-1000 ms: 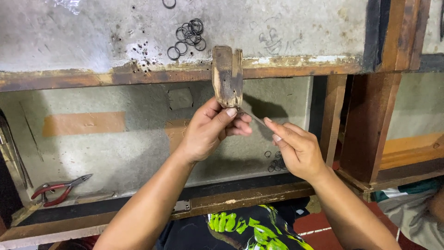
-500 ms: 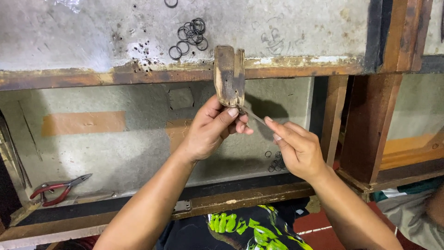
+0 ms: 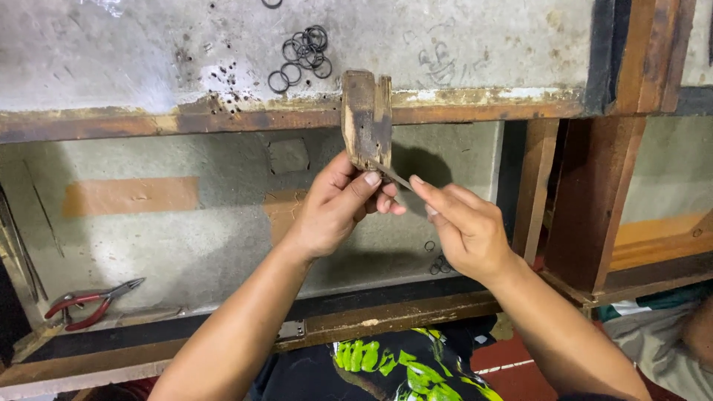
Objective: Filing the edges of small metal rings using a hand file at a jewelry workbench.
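Above the left hand [image 3: 334, 212], a worn wooden block [image 3: 367, 119] stands upright, lower end clamped btw thumb and fingers; left grip clenched on block. Block sits in front of the rusty shelf edge [image 3: 186, 119], not clearly touching it. Right hand [image 3: 468, 226] just beside, thumb + forefinger pinching a thin metal strip [image 3: 396, 176] that runs up-left to the block's lower right corner; right grip closed on strip. Strip tip meets block, depth of entry can't tell. Step in hand, by judgement: working strip into/against base of block. Next move prob. calls for steady left hold, fine push or pry w/ right, small force. Rubber rings [image 3: 301, 56] lie on surface above block. Red-handled pliers [image 3: 89, 304] lie well to the left, below, untouched.
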